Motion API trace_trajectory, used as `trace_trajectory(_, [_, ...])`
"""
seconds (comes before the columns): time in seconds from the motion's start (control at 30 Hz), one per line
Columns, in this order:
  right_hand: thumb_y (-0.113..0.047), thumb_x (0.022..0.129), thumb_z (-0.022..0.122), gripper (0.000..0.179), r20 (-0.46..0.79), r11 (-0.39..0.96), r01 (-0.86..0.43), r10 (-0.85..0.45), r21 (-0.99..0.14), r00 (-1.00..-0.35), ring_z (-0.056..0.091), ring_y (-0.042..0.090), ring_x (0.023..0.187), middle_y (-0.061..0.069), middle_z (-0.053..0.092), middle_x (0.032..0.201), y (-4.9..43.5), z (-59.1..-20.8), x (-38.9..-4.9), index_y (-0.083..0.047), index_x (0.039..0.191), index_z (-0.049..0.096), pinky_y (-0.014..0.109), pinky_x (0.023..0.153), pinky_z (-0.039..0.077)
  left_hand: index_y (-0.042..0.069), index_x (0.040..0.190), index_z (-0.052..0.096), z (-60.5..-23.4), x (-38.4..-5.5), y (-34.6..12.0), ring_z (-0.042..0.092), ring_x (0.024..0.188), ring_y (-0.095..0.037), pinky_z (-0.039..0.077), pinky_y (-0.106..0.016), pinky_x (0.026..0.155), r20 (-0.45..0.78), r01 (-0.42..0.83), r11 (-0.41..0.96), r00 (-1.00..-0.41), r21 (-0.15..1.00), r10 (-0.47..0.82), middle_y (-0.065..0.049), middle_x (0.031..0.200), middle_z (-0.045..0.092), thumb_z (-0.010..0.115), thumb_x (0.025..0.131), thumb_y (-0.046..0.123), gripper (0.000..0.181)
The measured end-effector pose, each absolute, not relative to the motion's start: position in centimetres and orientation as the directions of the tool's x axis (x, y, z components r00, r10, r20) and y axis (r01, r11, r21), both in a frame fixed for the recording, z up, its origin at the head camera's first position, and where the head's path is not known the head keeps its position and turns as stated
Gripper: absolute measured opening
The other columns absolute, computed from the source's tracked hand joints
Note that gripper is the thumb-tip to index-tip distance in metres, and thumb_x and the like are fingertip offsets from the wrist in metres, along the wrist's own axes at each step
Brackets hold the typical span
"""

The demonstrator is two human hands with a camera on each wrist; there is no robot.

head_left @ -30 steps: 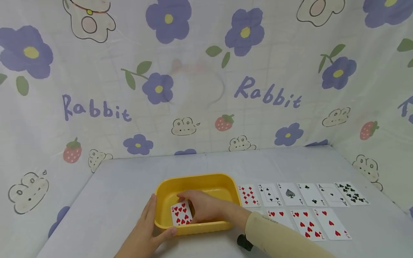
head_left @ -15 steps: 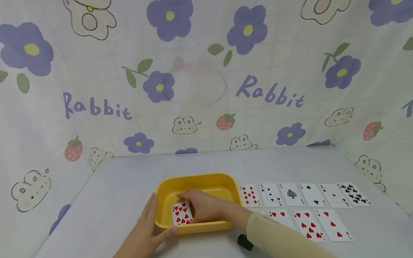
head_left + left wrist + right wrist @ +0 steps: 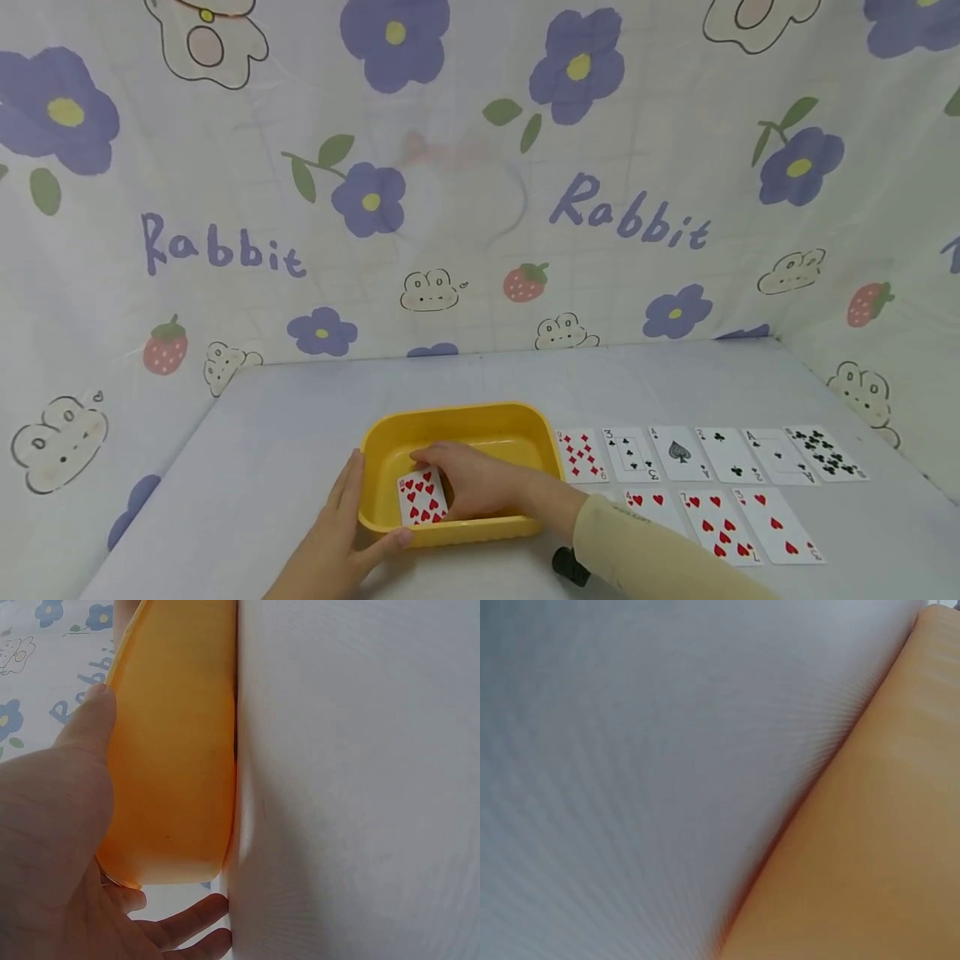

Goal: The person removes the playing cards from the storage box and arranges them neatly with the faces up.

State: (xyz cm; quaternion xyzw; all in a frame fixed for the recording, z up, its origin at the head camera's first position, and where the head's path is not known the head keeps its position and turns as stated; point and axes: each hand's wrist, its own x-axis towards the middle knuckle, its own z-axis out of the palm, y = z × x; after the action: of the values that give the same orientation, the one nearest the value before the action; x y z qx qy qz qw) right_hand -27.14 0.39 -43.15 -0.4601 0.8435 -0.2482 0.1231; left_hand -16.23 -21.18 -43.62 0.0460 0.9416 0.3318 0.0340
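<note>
A yellow plastic tub sits on the table in the head view. My left hand holds its near left corner, thumb on the front rim and fingers along the left side. In the left wrist view, my left hand has its thumb at the tub's rim, while two fingers spread below the corner. My right hand reaches into the tub and holds a ten of hearts playing card by its right side, thumb near the bottom. Only the tub's outer wall and the table show in the right wrist view.
Right of the tub lies a face-up row of cards, from the nine of diamonds to a black club card. Nearer are hearts, including a seven; the forearm covers part of them. A small black object lies beside the sleeve.
Both hands, the tub and the card keep their places. Only the head view has shifted slightly.
</note>
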Motion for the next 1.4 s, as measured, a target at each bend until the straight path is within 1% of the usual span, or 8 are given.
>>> trace_trajectory(0.23, [-0.039, 0.078, 0.084, 0.087, 0.013, 0.466, -0.706, -0.83, -0.534, -0.557, 0.046, 0.01, 0.122, -0.004, 0.052, 0.136, 0.5, -42.9, -27.1, -0.007, 0.148, 0.042, 0.031, 0.11, 0.034, 0.013, 0.158, -0.007, -43.6, -16.3, -21.1, 0.016, 0.145, -0.036, 0.023, -0.056, 0.112, -0.025, 0.073, 0.779, -0.993, 0.622, 0.113, -0.013, 0.163, 0.0, 0.061, 0.079, 0.074, 0.121])
trace_trajectory(0.5, [-0.039, 0.078, 0.085, 0.089, 0.041, 0.451, -0.668, -0.81, -0.592, -0.584, 0.048, 0.009, 0.119, -0.005, 0.054, 0.133, 0.7, -42.9, -26.9, -0.005, 0.148, 0.041, 0.03, 0.108, 0.036, 0.014, 0.158, -0.007, -43.6, -16.2, -21.2, 0.016, 0.146, -0.035, 0.023, -0.056, 0.113, -0.049, 0.046, 0.78, -0.994, 0.625, 0.098, -0.012, 0.164, 0.001, 0.061, 0.078, 0.075, 0.121])
trace_trajectory(0.67, [-0.041, 0.077, 0.085, 0.088, 0.048, 0.444, -0.626, -0.791, -0.641, -0.61, 0.049, 0.008, 0.109, -0.008, 0.054, 0.131, 1.2, -42.4, -26.5, -0.007, 0.147, 0.044, 0.027, 0.101, 0.041, 0.014, 0.158, -0.006, -43.6, -16.1, -21.2, 0.017, 0.145, -0.035, 0.023, -0.056, 0.112, -0.049, 0.04, 0.778, -0.995, 0.627, 0.091, -0.012, 0.163, 0.002, 0.062, 0.077, 0.074, 0.122])
trace_trajectory(0.83, [-0.037, 0.075, 0.087, 0.085, 0.07, 0.434, -0.6, -0.769, -0.672, -0.635, 0.051, 0.01, 0.102, -0.009, 0.054, 0.123, 2.3, -41.2, -26.2, -0.01, 0.145, 0.047, 0.023, 0.089, 0.047, 0.013, 0.158, -0.006, -43.5, -15.8, -21.3, 0.017, 0.145, -0.035, 0.023, -0.056, 0.112, -0.045, 0.046, 0.777, -0.995, 0.627, 0.095, -0.013, 0.163, 0.003, 0.063, 0.078, 0.074, 0.122])
trace_trajectory(0.93, [-0.032, 0.074, 0.088, 0.084, 0.084, 0.41, -0.573, -0.758, -0.71, -0.647, 0.051, 0.012, 0.101, -0.008, 0.054, 0.121, 3.2, -40.3, -26.1, -0.01, 0.144, 0.048, 0.024, 0.085, 0.05, 0.013, 0.158, -0.006, -43.4, -15.8, -21.3, 0.017, 0.145, -0.036, 0.023, -0.056, 0.112, -0.04, 0.052, 0.776, -0.994, 0.629, 0.099, -0.013, 0.163, 0.003, 0.062, 0.079, 0.073, 0.121])
trace_trajectory(1.07, [-0.029, 0.074, 0.088, 0.082, 0.104, 0.367, -0.545, -0.752, -0.754, -0.651, 0.051, 0.011, 0.104, -0.008, 0.055, 0.124, 4.5, -39.6, -26.0, -0.011, 0.144, 0.049, 0.029, 0.087, 0.051, 0.012, 0.158, -0.006, -43.5, -15.8, -21.4, 0.017, 0.145, -0.037, 0.023, -0.056, 0.112, -0.039, 0.052, 0.774, -0.994, 0.631, 0.099, -0.015, 0.163, 0.002, 0.062, 0.079, 0.074, 0.122])
trace_trajectory(1.23, [-0.029, 0.073, 0.089, 0.081, 0.139, 0.354, -0.568, -0.748, -0.743, -0.649, 0.052, 0.011, 0.105, -0.01, 0.056, 0.124, 6.6, -38.7, -25.9, -0.014, 0.143, 0.05, 0.03, 0.087, 0.052, 0.013, 0.158, -0.007, -43.6, -15.8, -21.4, 0.016, 0.145, -0.036, 0.021, -0.055, 0.113, -0.029, 0.065, 0.773, -0.994, 0.631, 0.107, -0.013, 0.163, 0.0, 0.062, 0.079, 0.073, 0.121])
trace_trajectory(1.4, [-0.031, 0.069, 0.091, 0.083, 0.169, 0.363, -0.581, -0.727, -0.728, -0.666, 0.052, 0.01, 0.106, -0.014, 0.055, 0.124, 9.4, -37.5, -25.3, -0.025, 0.141, 0.051, 0.031, 0.089, 0.051, 0.016, 0.158, -0.008, -43.5, -16.0, -21.4, 0.015, 0.146, -0.034, 0.021, -0.055, 0.113, -0.026, 0.068, 0.776, -0.994, 0.627, 0.108, -0.011, 0.164, -0.001, 0.062, 0.079, 0.073, 0.121])
